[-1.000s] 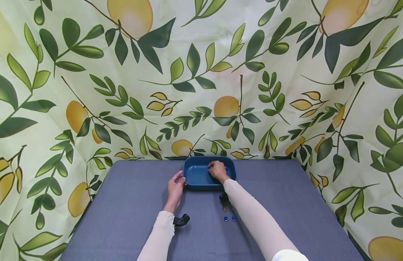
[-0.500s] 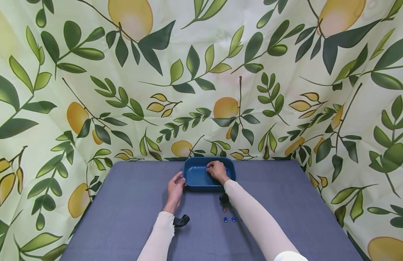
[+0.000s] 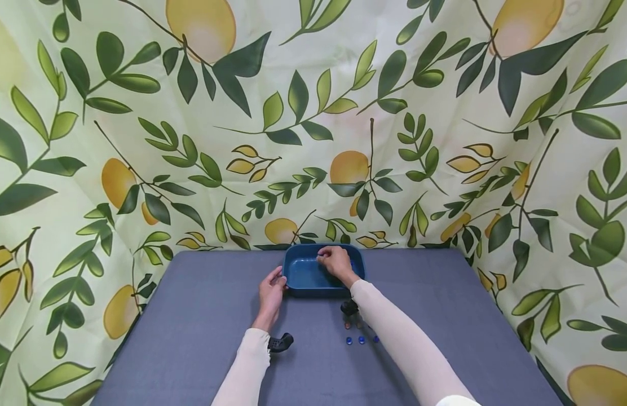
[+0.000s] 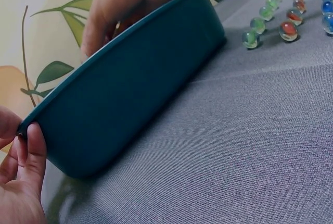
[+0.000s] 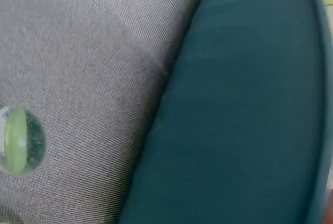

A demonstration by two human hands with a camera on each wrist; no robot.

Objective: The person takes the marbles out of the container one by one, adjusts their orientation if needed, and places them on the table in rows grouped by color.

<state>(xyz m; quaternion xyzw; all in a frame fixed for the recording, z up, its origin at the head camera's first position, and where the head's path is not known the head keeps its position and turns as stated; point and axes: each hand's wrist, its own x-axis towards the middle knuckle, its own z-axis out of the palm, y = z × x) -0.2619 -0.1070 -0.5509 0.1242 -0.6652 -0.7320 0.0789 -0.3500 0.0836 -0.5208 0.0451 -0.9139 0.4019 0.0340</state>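
Behind both hands hangs a backdrop cloth point(image 3: 344, 113) printed with lemons and leaves, and under them spreads the grey counter point(image 3: 191, 338). Between the two hands sits a teal tray point(image 3: 303, 273), a rounded plastic tub near the counter's far edge. On the tray's left end rests the left hand point(image 3: 270, 296); its fingers point(image 4: 35, 151) lie fairly straight against the corner of the rim, with the thumb at the lip, steadying it rather than wrapping it. Over the tray's far right part hangs the right hand point(image 3: 336, 262), its fingers point(image 4: 96, 28) curled downward inside the rim; whether they pinch anything cannot be told. Nearer the person than the right hand, just off the tray's near wall, lies a loose cluster of glass marbles point(image 4: 276, 18), green, red and blue, with a small black object point(image 3: 348, 307) beside them. One green marble point(image 5: 21, 140) shows close to the tray wall in the right wrist view.
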